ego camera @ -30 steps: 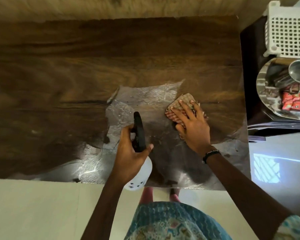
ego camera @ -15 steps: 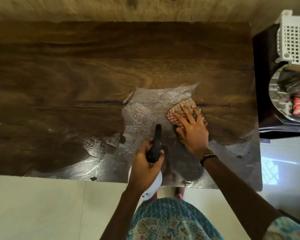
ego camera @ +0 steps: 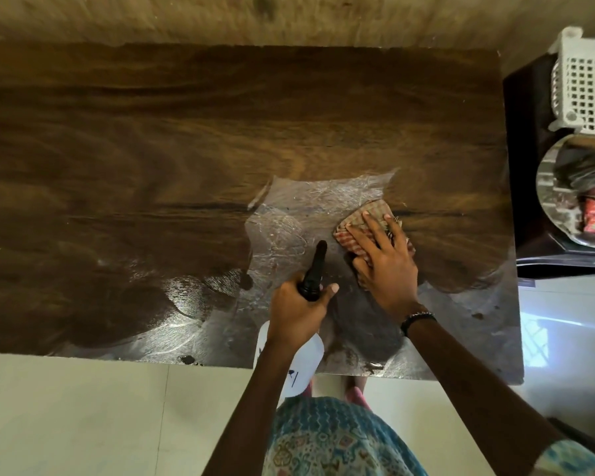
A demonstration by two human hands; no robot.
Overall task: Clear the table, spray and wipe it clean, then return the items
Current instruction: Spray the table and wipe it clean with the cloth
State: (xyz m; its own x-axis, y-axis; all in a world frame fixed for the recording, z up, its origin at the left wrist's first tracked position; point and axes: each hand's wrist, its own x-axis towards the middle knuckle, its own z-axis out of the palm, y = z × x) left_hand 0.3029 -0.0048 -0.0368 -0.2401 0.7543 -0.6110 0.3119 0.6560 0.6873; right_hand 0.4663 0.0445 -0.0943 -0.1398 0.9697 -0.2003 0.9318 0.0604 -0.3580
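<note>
While the checked cloth (ego camera: 364, 231) is pressed flat onto the wet wooden table (ego camera: 152, 166) by the right hand (ego camera: 385, 266), fingers straight, the spray bottle (ego camera: 311, 280) is gripped at its neck by the left hand (ego camera: 298, 310).

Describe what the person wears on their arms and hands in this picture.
Both forearms are bare. The right hand has a dark beaded bracelet at the wrist, and a patterned teal sleeve shows near the right elbow. The left hand wears nothing.

A dark wood-grain desk (ego camera: 152, 149) stands against the wall, wet and shiny along its near edge. A checked cloth (ego camera: 358, 223) lies flat on its wet right part.
</note>
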